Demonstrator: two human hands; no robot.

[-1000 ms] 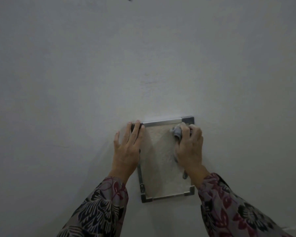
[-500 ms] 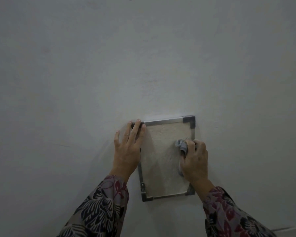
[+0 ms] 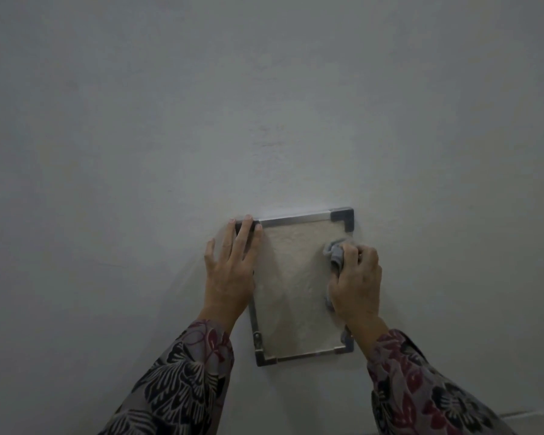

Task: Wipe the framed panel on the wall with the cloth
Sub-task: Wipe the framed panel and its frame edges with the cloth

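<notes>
Clearly the wiping itself is the step in hand. The framed panel [image 3: 292, 293] hangs flat on the pale wall [image 3: 264, 89], a rough, light surface inside a thin metal frame with dark corner pieces. The right hand [image 3: 355, 281] curls its fingers round a bunched grey cloth [image 3: 336, 252] and presses it against the panel's right edge, a little below the top right corner. One fold of cloth shows above the knuckles and another scrap below the palm. The left hand [image 3: 230, 271] lies flat along the panel's left edge, fingers straight and slightly spread, fingertips over the top left corner, apparently steadying the frame. How much of the surface is already clean I cannot tell. The next move, as I judge it, calls for even pressure carried across the middle and down toward the bottom edge, with the bracing hand stopping the frame from shifting. No container of any kind shows.
</notes>
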